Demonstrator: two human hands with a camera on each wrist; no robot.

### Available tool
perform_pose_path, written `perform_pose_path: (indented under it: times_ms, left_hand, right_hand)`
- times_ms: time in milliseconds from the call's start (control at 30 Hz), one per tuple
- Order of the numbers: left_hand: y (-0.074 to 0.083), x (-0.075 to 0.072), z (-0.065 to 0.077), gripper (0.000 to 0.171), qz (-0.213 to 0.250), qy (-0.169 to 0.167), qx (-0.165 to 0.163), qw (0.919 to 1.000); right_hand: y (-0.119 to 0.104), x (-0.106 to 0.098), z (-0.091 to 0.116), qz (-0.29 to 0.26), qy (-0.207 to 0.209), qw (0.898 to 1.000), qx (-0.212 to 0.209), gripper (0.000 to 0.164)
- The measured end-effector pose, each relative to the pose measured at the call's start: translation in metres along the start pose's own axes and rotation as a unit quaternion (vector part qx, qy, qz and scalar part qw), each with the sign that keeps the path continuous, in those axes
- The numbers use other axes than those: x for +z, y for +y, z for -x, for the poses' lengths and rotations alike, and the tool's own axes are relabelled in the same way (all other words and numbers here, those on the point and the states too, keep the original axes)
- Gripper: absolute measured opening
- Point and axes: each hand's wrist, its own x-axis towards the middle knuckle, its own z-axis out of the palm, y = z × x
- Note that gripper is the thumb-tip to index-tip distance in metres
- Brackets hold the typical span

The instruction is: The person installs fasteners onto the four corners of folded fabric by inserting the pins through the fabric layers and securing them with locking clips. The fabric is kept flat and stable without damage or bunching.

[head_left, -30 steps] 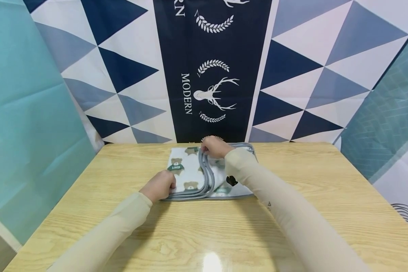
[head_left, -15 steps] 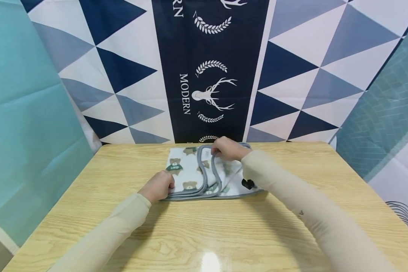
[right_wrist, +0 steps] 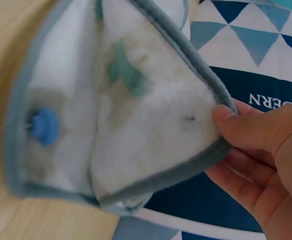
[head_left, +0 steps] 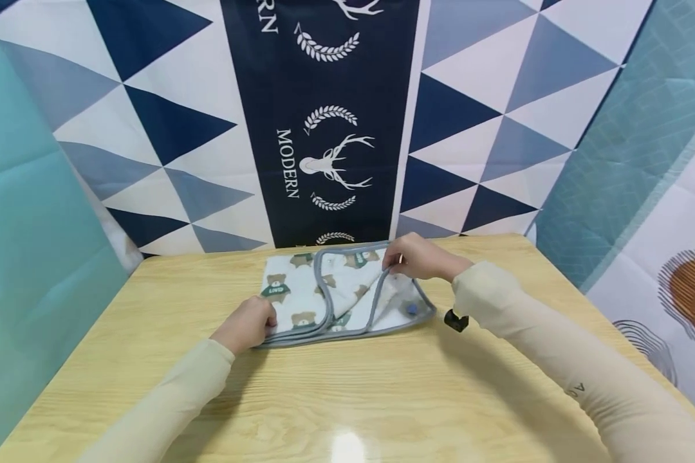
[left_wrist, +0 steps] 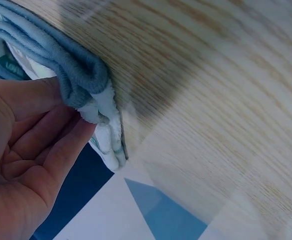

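Observation:
A white bear-print blanket (head_left: 286,302) with grey-blue edging lies folded in layers near the table's far edge. At its near left corner, my left hand (head_left: 247,323) pinches the stacked edges; in the left wrist view, the thumb lies against the rolled blue edging (left_wrist: 83,75) and the fingers are partly behind it. Over on the right, my right hand (head_left: 421,256) pinches a corner of an upper layer and holds it raised. The right wrist view shows this lifted flap (right_wrist: 158,115) between thumb and fingers. A round blue knob (right_wrist: 45,126) sits on the layer beneath, near its edge.
The light wooden table (head_left: 324,399) extends toward me. Behind it hangs a cloth with triangles and a dark deer panel (head_left: 330,83). Teal hangings (head_left: 29,257) flank the left side. A small black piece (head_left: 456,320) shows under the right wrist.
My right hand has moved right, peeling the upper layer's corner back and uncovering the blue knob. The left hand keeps its grip on the near left corner. The view has turned slightly right.

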Motion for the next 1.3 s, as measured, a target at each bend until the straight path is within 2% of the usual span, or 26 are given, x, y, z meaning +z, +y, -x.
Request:
perform_pose_path:
  times_ms: [133, 300, 500, 767, 967, 1300]
  left_hand:
    - [-0.003, -0.001, 0.005, 0.021, -0.005, 0.006, 0.000, 1.0000]
    - [0.001, -0.002, 0.004, 0.018, -0.005, 0.001, 0.005, 1.0000]
    - [0.000, -0.003, 0.005, 0.018, -0.006, -0.003, -0.002, 1.0000]
    - [-0.001, -0.002, 0.003, 0.019, -0.012, -0.001, 0.008, 0.9999]
    - [-0.003, -0.002, 0.000, 0.016, -0.008, -0.003, 0.001, 1.0000]
    - [-0.002, -0.001, 0.001, 0.015, 0.001, -0.008, -0.004, 1.0000]
  right_hand:
    - [-0.003, -0.001, 0.015, 0.000, -0.033, 0.999, 0.015, 0.015]
    - [-0.003, -0.002, 0.036, -0.003, -0.072, 0.997, 0.038, 0.016]
    - [-0.002, 0.002, 0.047, -0.001, -0.105, 0.994, 0.042, 0.017]
    - [-0.002, 0.006, 0.055, -0.026, -0.168, 0.982, 0.084, 0.013]
    - [0.000, 0.003, 0.044, -0.027, -0.148, 0.986, 0.073, 0.011]
    - [0.000, 0.010, -0.007, -0.022, -0.119, 0.992, 0.046, 0.009]
